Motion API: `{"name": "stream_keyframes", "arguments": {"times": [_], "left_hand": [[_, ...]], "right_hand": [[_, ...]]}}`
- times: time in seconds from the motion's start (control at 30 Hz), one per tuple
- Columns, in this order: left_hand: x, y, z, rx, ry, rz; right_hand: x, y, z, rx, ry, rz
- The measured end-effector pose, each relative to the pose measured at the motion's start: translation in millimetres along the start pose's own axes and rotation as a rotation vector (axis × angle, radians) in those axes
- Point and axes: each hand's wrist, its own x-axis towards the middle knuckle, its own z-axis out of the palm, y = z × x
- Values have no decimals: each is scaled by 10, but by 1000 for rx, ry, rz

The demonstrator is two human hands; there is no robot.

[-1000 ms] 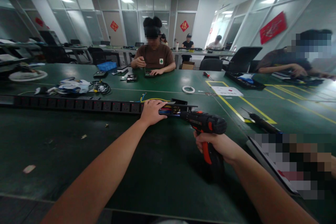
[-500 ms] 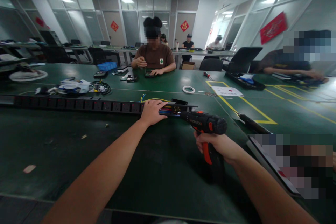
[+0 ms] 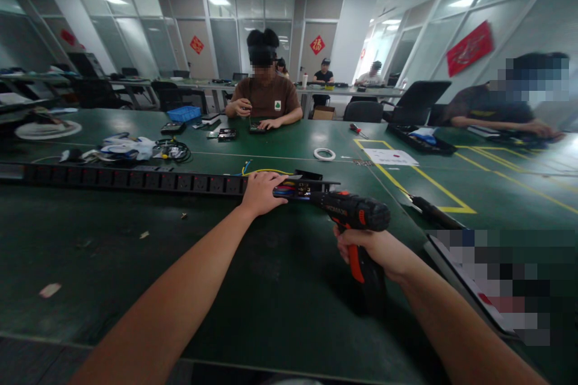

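Note:
A long black power strip [image 3: 149, 181] with a row of sockets lies across the green table. My left hand [image 3: 262, 194] is closed over it close to its right end, thumb in front and fingers on top. Coloured wires and small metal parts show in the open end [image 3: 303, 189] just right of that hand. In my right hand [image 3: 368, 243] is a black and orange cordless drill [image 3: 354, 210], gripped by its handle. Its nose points left and its tip meets the strip's open end; the exact contact point is too small to make out.
Behind the strip lie bundled cables [image 3: 171, 149], a white tape roll [image 3: 324, 154] and a blue basket [image 3: 184, 113]. A black-handled tool [image 3: 436, 212] and a tablet-like panel [image 3: 472, 283] are at the right. A co-worker [image 3: 266, 93] sits opposite; another [image 3: 497, 105] works far right.
Both hands, the drill and the power strip keep the same positions. Nothing has been taken hold of or let go.

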Motion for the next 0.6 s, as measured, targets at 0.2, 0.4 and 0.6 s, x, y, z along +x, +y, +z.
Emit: {"name": "stream_keyframes", "arguments": {"times": [0.2, 0.4, 0.6], "left_hand": [[-3, -7, 4, -3, 12, 6], [0, -1, -5, -2, 6, 8], [-1, 2, -3, 0, -1, -1]], "right_hand": [[6, 11, -5, 1, -15, -6], [4, 12, 0, 9, -3, -1], [8, 42, -8, 3, 21, -11]]}}
